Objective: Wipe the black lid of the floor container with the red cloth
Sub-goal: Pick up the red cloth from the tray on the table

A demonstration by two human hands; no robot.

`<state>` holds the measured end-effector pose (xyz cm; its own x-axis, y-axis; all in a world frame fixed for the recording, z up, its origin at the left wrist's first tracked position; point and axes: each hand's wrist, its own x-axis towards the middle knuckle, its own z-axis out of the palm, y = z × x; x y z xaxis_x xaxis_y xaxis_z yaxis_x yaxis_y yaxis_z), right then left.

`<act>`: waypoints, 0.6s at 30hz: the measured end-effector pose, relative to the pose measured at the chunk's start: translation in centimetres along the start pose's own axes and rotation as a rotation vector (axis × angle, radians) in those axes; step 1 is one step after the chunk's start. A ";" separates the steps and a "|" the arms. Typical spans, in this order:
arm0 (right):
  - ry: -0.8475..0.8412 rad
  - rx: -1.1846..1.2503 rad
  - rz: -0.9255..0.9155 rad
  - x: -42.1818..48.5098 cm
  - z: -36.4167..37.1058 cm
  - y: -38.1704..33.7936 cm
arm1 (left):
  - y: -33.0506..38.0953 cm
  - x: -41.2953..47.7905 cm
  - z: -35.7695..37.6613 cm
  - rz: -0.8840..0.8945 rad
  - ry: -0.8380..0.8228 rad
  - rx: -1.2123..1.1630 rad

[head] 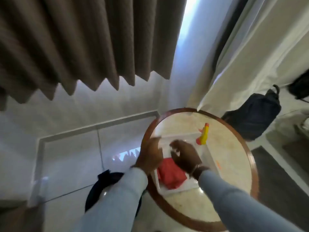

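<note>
A folded red cloth [172, 175] lies in a white tray [177, 190] on a round marble-topped table [230, 148]. My left hand [150, 156] hovers over the tray's left edge with its fingers apart and nothing in it. Just above the cloth, my right hand [185, 156] hangs with curled fingers that do not grip anything. On the floor to the left of the table stands the container with the black lid [98, 190], mostly hidden by my left sleeve. The frame is motion-blurred.
A yellow spray bottle with an orange nozzle [203, 137] stands at the tray's far right corner. Brown curtains [66, 47] hang at the back left. A dark backpack [255, 116] leans on the floor behind the table, beside white drapes.
</note>
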<state>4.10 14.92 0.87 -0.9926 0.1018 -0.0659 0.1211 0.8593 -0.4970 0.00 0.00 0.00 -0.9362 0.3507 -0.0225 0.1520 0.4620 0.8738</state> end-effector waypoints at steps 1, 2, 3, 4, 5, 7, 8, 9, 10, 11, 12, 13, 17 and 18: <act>-0.033 -0.013 0.076 -0.3 1.7 1.6 | -1.3 0.0 1.7 -0.125 -0.076 0.004; -0.048 -0.036 0.148 -0.5 3.2 2.9 | -2.8 0.0 3.3 -0.221 -0.154 0.056; -0.077 -0.060 0.216 -1.0 4.9 4.3 | -4.1 -0.3 4.9 -0.286 -0.227 0.128; -0.148 -0.078 0.313 -1.7 6.3 5.3 | -5.2 -0.5 6.3 -0.304 -0.317 0.198; -0.174 -0.084 0.372 -1.9 7.7 6.4 | -5.9 -0.4 7.3 -0.282 -0.375 0.270; -0.197 -0.076 0.451 -1.7 9.5 7.8 | -6.5 0.3 8.7 -0.195 -0.441 0.465; -0.204 -0.076 0.468 -1.6 10.2 8.2 | -6.6 0.6 9.2 -0.132 -0.459 0.574; -0.199 -0.061 0.485 -1.7 10.8 8.5 | -6.6 0.9 9.6 -0.085 -0.466 0.680; -0.196 -0.039 0.509 -1.7 11.2 8.8 | -6.7 1.1 10.0 -0.051 -0.459 0.759; -0.183 -0.010 0.532 -1.5 11.4 9.2 | -6.6 1.3 10.3 -0.032 -0.445 0.808; -0.176 0.014 0.552 -1.4 11.5 9.5 | -6.6 1.3 10.7 -0.016 -0.428 0.826; -0.172 0.032 0.573 -1.2 11.5 9.9 | -6.6 1.3 10.9 -0.015 -0.421 0.831; -0.197 0.014 0.616 -1.2 11.1 10.9 | -6.9 1.2 11.6 -0.086 -0.405 0.703; -0.204 -0.013 0.611 -1.2 10.7 11.1 | -6.8 1.3 11.7 -0.112 -0.410 0.656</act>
<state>6.66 18.98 -13.89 -0.7237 0.4784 -0.4974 0.6627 0.6830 -0.3073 1.49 6.82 -11.68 -0.7844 0.4876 -0.3835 0.3392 0.8547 0.3929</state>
